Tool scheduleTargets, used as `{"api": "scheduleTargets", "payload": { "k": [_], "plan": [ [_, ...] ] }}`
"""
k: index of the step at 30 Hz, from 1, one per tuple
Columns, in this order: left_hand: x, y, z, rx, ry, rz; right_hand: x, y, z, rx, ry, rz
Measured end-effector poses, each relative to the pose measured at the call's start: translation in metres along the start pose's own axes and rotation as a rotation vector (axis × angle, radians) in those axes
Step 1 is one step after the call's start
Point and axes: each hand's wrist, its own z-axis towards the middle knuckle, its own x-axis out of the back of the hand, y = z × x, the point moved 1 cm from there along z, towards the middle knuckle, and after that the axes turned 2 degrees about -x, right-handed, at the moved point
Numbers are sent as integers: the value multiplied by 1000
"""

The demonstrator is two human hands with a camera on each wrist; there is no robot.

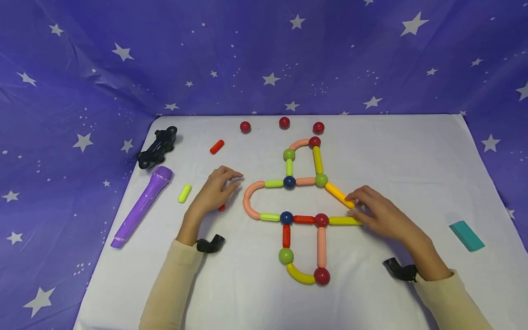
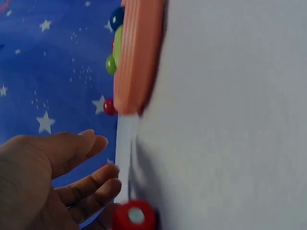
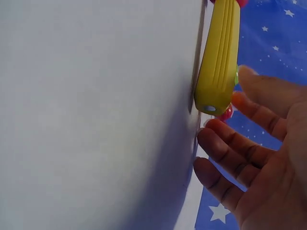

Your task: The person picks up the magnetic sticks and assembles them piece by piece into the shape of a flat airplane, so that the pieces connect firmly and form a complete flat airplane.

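On the white table lies a flat outline of magnetic sticks and balls [image 1: 289, 182]. My right hand [image 1: 377, 213] is at its right side, thumb and index finger at the free end of an orange stick [image 1: 338, 195]. Just below the thumb is the end of a yellow stick [image 3: 218, 62], joined to a red ball [image 1: 321, 220]. My left hand [image 1: 214, 192] hovers left of a curved pink stick [image 1: 249, 200], fingers loosely bent, holding nothing. Beneath it, a red stick [image 2: 135, 215] is partly hidden in the head view.
Loose red balls [image 1: 284, 123] lie along the back. To the left are a short red stick [image 1: 217, 147], a lime stick [image 1: 184, 193], a purple microphone-shaped toy [image 1: 142, 206] and a black knobbed object [image 1: 157, 147]. A teal block [image 1: 467, 236] lies far right.
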Motion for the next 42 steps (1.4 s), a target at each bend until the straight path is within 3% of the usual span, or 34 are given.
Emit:
{"api": "scheduleTargets", "payload": {
  "k": [5, 10, 15, 34, 39, 42],
  "plan": [
    [-14, 23, 1, -60, -56, 2, 3, 2, 16, -19, -21, 5],
    [-30, 35, 5, -99, -92, 89, 2, 2, 29, -42, -88, 7],
    [-38, 34, 8, -111, -65, 151, 3, 2, 33, -63, -137, 1],
    [-36, 30, 7, -126, -44, 96, 8, 1, 30, -32, -166, -3],
    [-37, 30, 6, -114, -52, 93, 19, 1, 35, -12, -143, -8],
    [-37, 29, 6, -116, -48, 98, 31, 4, 49, 28, -101, -14]
  ]
}}
